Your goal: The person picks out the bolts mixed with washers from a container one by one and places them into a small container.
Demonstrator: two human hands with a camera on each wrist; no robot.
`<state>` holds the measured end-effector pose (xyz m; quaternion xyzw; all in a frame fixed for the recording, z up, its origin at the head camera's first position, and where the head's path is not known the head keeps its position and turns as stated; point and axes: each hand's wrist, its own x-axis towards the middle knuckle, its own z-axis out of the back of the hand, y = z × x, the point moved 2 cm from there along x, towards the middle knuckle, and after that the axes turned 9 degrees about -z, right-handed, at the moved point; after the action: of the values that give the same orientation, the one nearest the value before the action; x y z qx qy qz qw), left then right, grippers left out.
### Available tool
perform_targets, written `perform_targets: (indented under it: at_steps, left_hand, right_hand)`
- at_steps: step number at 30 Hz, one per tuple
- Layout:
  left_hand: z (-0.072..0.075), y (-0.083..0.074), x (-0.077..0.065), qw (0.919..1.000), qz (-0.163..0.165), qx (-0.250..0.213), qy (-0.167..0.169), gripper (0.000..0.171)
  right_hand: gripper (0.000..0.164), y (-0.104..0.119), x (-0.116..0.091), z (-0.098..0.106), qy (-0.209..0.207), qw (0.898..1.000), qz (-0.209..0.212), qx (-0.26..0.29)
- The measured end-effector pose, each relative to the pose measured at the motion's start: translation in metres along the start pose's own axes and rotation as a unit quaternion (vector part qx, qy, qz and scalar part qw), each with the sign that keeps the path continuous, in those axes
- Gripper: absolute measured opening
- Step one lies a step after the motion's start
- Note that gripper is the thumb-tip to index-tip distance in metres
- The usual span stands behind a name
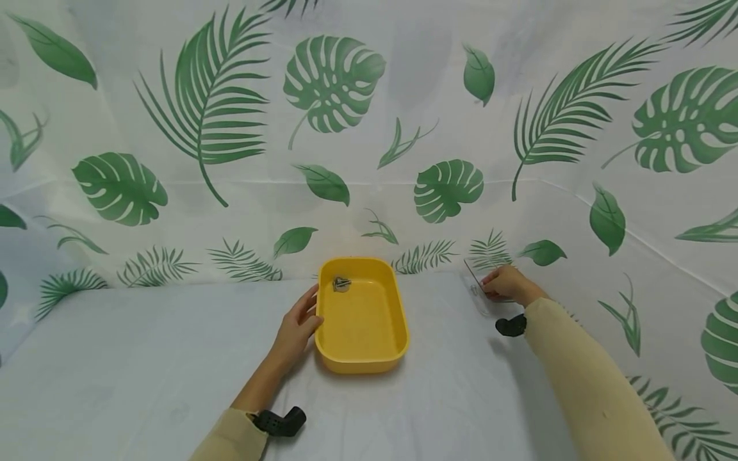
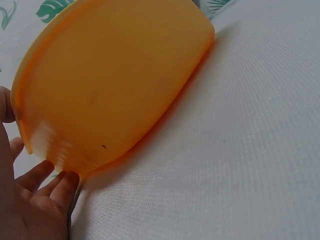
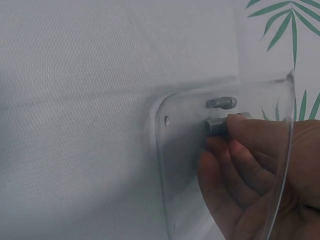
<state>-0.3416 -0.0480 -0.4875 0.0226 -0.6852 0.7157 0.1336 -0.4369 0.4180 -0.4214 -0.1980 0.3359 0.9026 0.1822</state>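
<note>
A deep yellow tray (image 1: 360,369) stands on the white cloth in the head view. My left hand (image 1: 296,330) holds its left side, thumb at the rim and fingers against the outer wall; the left wrist view shows those fingers (image 2: 65,190) touching the yellow wall. Several small metal pieces (image 1: 341,283) lie in the tray's far left corner. At the right, my right hand (image 1: 507,285) reaches into a clear plastic box (image 3: 167,165). Its thumb and fingers pinch a grey metal bolt (image 3: 216,126). A second bolt (image 3: 221,103) lies beside it in the box.
White cloth (image 1: 144,358) covers the table surface. A white curtain with green leaves (image 1: 334,83) hangs behind and along the right side, close to the clear box. Each wrist wears a black camera (image 1: 280,422).
</note>
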Motion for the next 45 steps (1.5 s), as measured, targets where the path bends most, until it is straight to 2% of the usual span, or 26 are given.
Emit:
perform_targets:
  at_steps: [8, 20, 25, 31, 45]
  left_hand:
    - [0.0, 0.0, 0.001, 0.9999, -0.008, -0.009, 0.0, 0.065]
    - [0.0, 0.001, 0.001, 1.0, -0.008, -0.003, 0.001, 0.065]
    - [0.0, -0.001, 0.0, 0.9999, -0.01, -0.003, 0.002, 0.065]
    - [0.0, -0.001, 0.0, 0.9999, -0.01, -0.007, 0.006, 0.066]
    - [-0.001, -0.002, -0.001, 1.0, -0.007, -0.001, 0.001, 0.066]
  right_hand:
    - [0.025, -0.002, 0.01, 0.001, -0.002, 1.0, -0.008, -0.001]
    - [0.024, -0.003, 0.012, -0.001, -0.001, 1.0, -0.022, 0.0]
    - [0.027, -0.003, 0.009, 0.0, 0.008, 1.0, -0.009, -0.001]
    - [0.039, 0.004, -0.004, 0.007, 0.008, 1.0, 0.013, -0.015]
    - [0.051, 0.047, -0.045, 0.024, 0.032, 0.993, 0.113, 0.032]
